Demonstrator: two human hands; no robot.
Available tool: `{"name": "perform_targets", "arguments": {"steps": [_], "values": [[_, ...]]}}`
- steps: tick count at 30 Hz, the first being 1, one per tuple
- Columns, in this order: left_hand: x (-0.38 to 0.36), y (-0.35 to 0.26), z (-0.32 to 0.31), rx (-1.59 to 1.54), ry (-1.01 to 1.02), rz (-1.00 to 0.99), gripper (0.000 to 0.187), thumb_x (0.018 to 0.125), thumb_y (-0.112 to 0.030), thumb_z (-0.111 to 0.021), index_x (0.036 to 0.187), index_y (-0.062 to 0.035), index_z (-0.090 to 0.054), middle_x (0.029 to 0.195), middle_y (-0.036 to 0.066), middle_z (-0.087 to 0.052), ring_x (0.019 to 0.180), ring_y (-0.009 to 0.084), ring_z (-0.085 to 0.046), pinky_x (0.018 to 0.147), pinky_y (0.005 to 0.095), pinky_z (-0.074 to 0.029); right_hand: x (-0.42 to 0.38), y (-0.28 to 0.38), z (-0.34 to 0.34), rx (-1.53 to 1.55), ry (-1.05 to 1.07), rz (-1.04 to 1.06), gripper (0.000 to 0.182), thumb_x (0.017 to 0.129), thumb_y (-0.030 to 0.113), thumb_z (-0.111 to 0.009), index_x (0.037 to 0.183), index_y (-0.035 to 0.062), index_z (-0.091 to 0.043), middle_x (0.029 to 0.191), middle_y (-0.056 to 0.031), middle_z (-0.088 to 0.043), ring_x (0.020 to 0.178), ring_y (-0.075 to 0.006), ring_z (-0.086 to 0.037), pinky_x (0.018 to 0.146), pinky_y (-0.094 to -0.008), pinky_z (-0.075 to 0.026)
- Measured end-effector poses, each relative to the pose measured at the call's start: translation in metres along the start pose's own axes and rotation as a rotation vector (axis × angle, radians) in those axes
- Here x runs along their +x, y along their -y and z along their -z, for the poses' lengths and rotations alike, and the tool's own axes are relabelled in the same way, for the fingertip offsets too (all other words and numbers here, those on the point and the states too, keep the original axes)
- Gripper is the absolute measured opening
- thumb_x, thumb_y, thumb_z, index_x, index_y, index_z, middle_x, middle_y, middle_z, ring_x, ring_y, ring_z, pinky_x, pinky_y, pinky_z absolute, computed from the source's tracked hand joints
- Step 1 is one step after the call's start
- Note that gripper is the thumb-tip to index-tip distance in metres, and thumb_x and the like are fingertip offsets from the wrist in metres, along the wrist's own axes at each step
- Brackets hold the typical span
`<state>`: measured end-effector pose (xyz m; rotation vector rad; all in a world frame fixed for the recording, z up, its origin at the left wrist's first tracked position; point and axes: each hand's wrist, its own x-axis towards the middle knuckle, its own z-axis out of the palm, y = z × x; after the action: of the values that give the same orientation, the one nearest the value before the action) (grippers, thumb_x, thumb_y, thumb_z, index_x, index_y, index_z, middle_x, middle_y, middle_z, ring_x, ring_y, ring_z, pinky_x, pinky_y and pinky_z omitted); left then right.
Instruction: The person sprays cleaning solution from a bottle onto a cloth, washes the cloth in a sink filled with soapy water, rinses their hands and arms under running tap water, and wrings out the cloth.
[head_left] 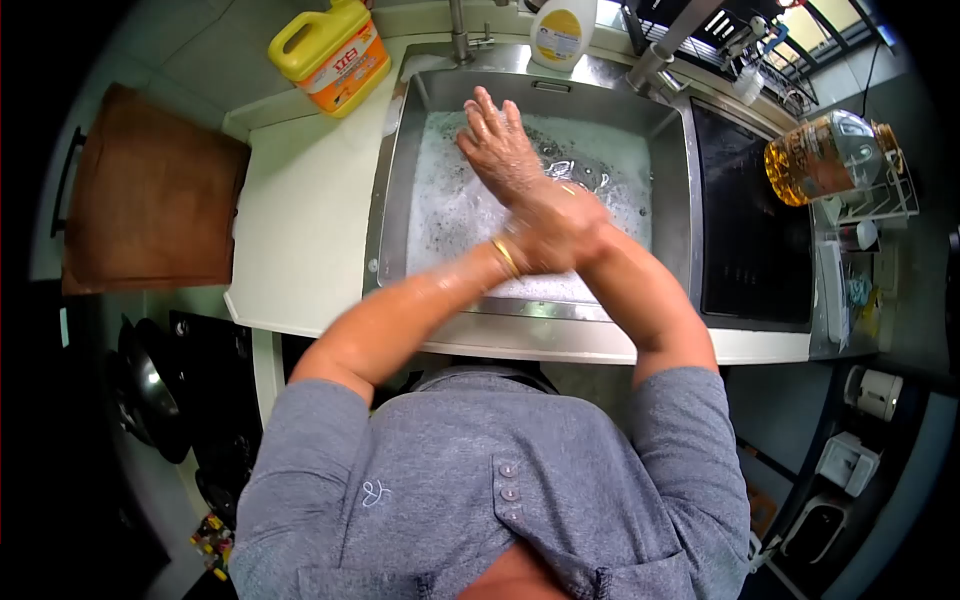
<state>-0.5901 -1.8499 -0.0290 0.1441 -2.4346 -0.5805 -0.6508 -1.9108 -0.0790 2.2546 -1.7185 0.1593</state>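
Steel sink (673,180), upper center of frame, set in pale table (300,200): rectangular basin holding cloudy, pale-green water (625,150) with white foam (450,220) and bubbles. Left hand (560,235) blurred, grip clasped around right wrist (528,192), above water. Right hand (495,145) wet, grip released, fingers parted. Yellow jug (345,75), upper left; white bottle (562,35), top center.

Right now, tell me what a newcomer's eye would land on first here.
Most likely the arms crossed over the sink: the left hand is wrapped around the right wrist, and the right hand is open above cloudy, sudsy water. Next, probably the bright yellow jug on the counter, left of the sink, and the big bottle of golden liquid at the far right.
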Motion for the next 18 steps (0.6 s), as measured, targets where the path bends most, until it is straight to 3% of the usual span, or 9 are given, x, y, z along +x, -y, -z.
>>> {"name": "perform_targets", "arguments": {"steps": [2,6,7,9,11,12,15,17,18], "values": [[-0.006,0.051,0.023,0.119,-0.037,-0.014,0.027,0.081,-0.033,-0.052,0.082,-0.0083,-0.064,0.083,0.012,-0.063,0.077,0.0296,-0.060,0.075,0.0386,-0.046,-0.015,-0.009,0.022,0.086,-0.132,0.143,0.046,0.084,0.022,-0.049,0.129,0.0103,-0.046,0.140,-0.0205,-0.033,0.135,-0.0396,-0.021,0.105,-0.0561,-0.023],[-0.017,0.071,0.017,0.132,0.269,0.122,0.024,0.081,-0.027,-0.053,0.087,-0.0071,-0.064,0.088,0.012,-0.063,0.083,0.0301,-0.059,0.079,0.0381,-0.044,-0.024,-0.001,-0.034,0.555,0.075,0.291,0.051,0.088,0.023,-0.047,0.137,0.0142,-0.036,0.148,-0.0149,-0.023,0.138,-0.0328,-0.018,0.108,-0.0499,-0.022],[-0.020,0.076,0.008,0.122,0.348,0.170,0.024,0.081,-0.027,-0.053,0.088,-0.0071,-0.064,0.088,0.012,-0.063,0.084,0.0303,-0.058,0.079,0.0382,-0.044,-0.031,-0.003,-0.028,0.369,0.072,0.313,0.051,0.088,0.022,-0.046,0.137,0.0143,-0.036,0.147,-0.0152,-0.023,0.137,-0.0332,-0.020,0.107,-0.0493,-0.023],[-0.019,0.056,-0.031,-0.439,0.057,0.174,0.023,0.080,-0.027,-0.052,0.083,-0.0082,-0.065,0.082,0.012,-0.063,0.081,0.0235,-0.060,0.079,0.0387,-0.045,-0.033,-0.001,0.026,0.000,0.057,0.354,0.050,0.088,0.020,-0.046,0.137,0.0145,-0.036,0.146,-0.0158,-0.024,0.135,-0.0341,-0.023,0.106,-0.0482,-0.026],[-0.005,-0.033,-0.018,0.191,-0.070,0.016,0.030,0.082,-0.036,-0.053,0.090,-0.0090,-0.063,0.088,0.011,-0.061,0.077,0.0297,-0.056,0.076,0.0379,-0.042,-0.018,0.005,0.019,0.135,0.033,0.227,0.059,0.082,0.008,-0.048,0.138,0.0131,-0.031,0.148,-0.0195,-0.017,0.136,-0.0350,-0.020,0.108,-0.0486,-0.023],[-0.001,-0.046,-0.004,-0.010,0.008,0.025,0.046,0.079,-0.049,-0.056,0.096,-0.0067,-0.061,0.089,0.012,-0.061,0.082,0.0308,-0.057,0.077,0.0418,-0.043,-0.014,0.007,0.035,0.166,-0.006,0.211,0.060,0.082,0.008,-0.049,0.139,0.0122,-0.031,0.148,-0.0193,-0.016,0.137,-0.0347,-0.019,0.108,-0.0488,-0.023],[-0.006,-0.006,0.018,0.063,-0.069,-0.191,0.052,0.069,-0.055,-0.063,0.085,-0.0054,-0.060,0.080,0.013,-0.061,0.081,0.0313,-0.061,0.074,0.0403,-0.047,-0.017,0.004,0.046,0.197,-0.119,0.327,0.059,0.081,0.016,-0.053,0.136,0.0089,-0.033,0.147,-0.0163,-0.021,0.137,-0.0315,-0.019,0.107,-0.0474,-0.025],[-0.019,0.028,0.030,0.303,0.148,0.023,0.060,0.055,-0.046,-0.078,0.096,-0.0055,-0.059,0.088,0.015,-0.062,0.084,0.0318,-0.062,0.077,0.0409,-0.048,-0.026,-0.003,0.077,0.217,-0.109,0.365,0.055,0.081,0.020,-0.054,0.132,0.0068,-0.039,0.141,-0.0169,-0.033,0.134,-0.0320,-0.027,0.105,-0.0460,-0.029],[-0.016,0.043,0.045,0.361,0.049,-0.023,0.056,0.056,-0.039,-0.080,0.097,-0.0060,-0.060,0.091,0.014,-0.063,0.086,0.0313,-0.062,0.077,0.0409,-0.049,-0.026,-0.007,0.073,0.429,0.117,0.330,0.067,0.082,0.026,-0.056,0.141,0.0091,-0.028,0.149,-0.0089,-0.021,0.137,-0.0254,-0.021,0.111,-0.0378,-0.022]]}}
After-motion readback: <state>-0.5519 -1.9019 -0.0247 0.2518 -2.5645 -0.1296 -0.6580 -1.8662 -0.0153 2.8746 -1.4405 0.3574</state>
